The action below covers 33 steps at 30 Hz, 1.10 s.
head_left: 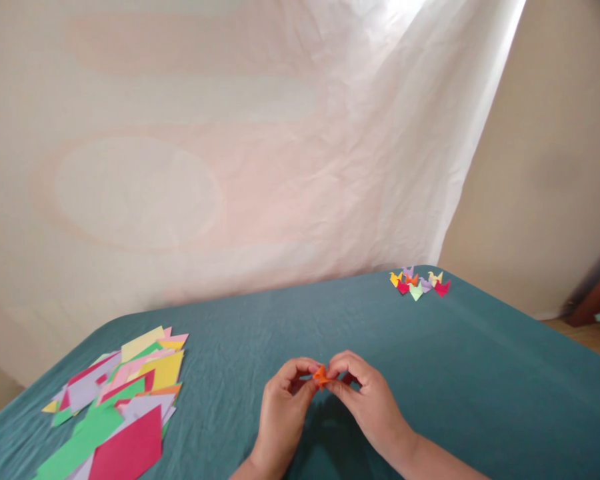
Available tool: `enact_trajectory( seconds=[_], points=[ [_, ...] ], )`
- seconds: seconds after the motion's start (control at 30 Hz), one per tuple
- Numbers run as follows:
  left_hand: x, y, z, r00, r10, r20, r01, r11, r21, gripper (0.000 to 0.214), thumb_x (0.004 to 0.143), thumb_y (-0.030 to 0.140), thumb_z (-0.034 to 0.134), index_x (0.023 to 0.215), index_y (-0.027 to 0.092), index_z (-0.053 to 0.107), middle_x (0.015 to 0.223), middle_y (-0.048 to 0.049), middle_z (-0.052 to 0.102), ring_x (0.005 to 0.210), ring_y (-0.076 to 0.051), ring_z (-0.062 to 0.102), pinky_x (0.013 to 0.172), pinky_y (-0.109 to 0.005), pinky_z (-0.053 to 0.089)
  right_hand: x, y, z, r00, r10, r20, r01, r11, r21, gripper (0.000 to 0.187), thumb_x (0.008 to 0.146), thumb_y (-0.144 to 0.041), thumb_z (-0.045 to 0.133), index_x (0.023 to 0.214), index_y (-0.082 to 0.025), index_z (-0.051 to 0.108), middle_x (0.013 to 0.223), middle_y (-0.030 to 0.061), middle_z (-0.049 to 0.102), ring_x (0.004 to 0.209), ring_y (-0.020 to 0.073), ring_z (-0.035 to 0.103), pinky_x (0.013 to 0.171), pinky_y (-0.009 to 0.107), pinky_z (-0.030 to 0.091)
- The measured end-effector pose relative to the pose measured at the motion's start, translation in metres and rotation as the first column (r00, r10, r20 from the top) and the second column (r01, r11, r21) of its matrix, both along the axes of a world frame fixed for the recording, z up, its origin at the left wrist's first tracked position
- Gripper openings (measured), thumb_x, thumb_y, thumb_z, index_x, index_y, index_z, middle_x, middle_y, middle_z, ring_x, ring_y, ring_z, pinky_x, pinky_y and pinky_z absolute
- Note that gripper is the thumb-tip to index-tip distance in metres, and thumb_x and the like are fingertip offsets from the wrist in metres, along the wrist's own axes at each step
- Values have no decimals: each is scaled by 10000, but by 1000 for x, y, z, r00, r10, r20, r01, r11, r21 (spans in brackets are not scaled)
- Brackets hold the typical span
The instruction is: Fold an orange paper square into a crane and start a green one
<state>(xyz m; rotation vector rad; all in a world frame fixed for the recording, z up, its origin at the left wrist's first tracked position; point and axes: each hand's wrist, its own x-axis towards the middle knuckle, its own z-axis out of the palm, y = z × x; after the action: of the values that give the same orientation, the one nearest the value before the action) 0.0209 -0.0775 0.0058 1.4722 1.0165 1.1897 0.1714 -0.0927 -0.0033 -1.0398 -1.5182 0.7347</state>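
Observation:
A small folded orange paper piece [321, 376] is pinched between both hands, low in the middle of the view, just above the teal tablecloth [480, 373]. My left hand [283, 408] grips it from the left with fingers curled. From the right, my right hand [365, 395] pinches the same piece between thumb and fingers. Most of the paper is hidden by my fingertips.
A loose pile of coloured paper squares [120, 407] lies at the table's left front. Several small folded paper figures [420, 283] sit in a cluster at the far right edge. A white sheet [230, 147] hangs behind the table.

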Motion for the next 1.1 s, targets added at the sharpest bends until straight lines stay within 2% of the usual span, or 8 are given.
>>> enact_trajectory(
  seconds=[0.17,0.33,0.43,0.5,0.63,0.77,0.9,1.1],
  points=[
    [0,-3,2,997,-30,-68,29,999,-23,164,791,299,597,840,170,685,853,-73,697,804,-199,628,746,-269,485,1,1,-3,999,-52,10,52,997,50,76,803,-257,630,753,-207,601,949,40,580,811,165,568,686,252,451],
    [-3,-2,-1,995,-50,-90,49,999,-11,184,752,298,650,894,189,693,931,-80,704,883,-219,630,787,-278,484,0,1,-3,996,-88,-8,88,994,65,70,825,-233,588,763,-209,568,878,33,589,777,168,567,672,257,457],
    [-3,-2,0,991,-35,-127,39,999,30,161,755,272,648,892,197,690,924,-71,703,872,-214,633,778,-274,483,0,0,-4,994,-109,-8,109,992,62,34,820,-209,589,833,-214,558,887,32,593,786,170,570,683,260,463],
    [-2,-3,1,988,-21,-154,32,997,65,135,777,266,624,875,203,691,918,-65,699,869,-209,631,777,-270,480,0,0,-5,993,-118,9,117,991,65,83,813,-184,592,878,-218,553,888,28,595,796,170,571,698,261,463],
    [-1,-5,1,980,35,-195,-12,993,116,123,811,272,587,838,210,690,881,-51,693,831,-195,627,748,-257,474,1,0,-7,994,-93,51,87,989,117,96,819,-158,581,886,-223,557,916,32,592,812,171,568,688,257,465],
    [-1,-6,1,973,92,-213,-66,990,123,124,821,279,578,825,205,677,839,-45,692,785,-185,623,728,-251,470,1,-2,-4,991,-125,48,116,981,158,97,832,-186,578,920,-225,563,1000,57,578,848,182,559,671,261,467],
    [-1,-7,3,970,105,-220,-77,988,133,118,816,271,581,805,200,675,819,-43,693,770,-184,624,714,-245,468,1,-3,-1,989,-124,86,110,983,148,85,822,-193,597,899,-221,574,969,49,579,770,166,550,665,264,462],
    [-2,-6,3,962,82,-261,-28,979,202,129,845,252,545,843,207,667,849,-34,685,804,-173,623,733,-248,469,0,-3,-2,987,-116,107,105,989,109,116,803,-180,616,899,-216,559,911,32,588,754,164,542,658,261,449]
  ],
)
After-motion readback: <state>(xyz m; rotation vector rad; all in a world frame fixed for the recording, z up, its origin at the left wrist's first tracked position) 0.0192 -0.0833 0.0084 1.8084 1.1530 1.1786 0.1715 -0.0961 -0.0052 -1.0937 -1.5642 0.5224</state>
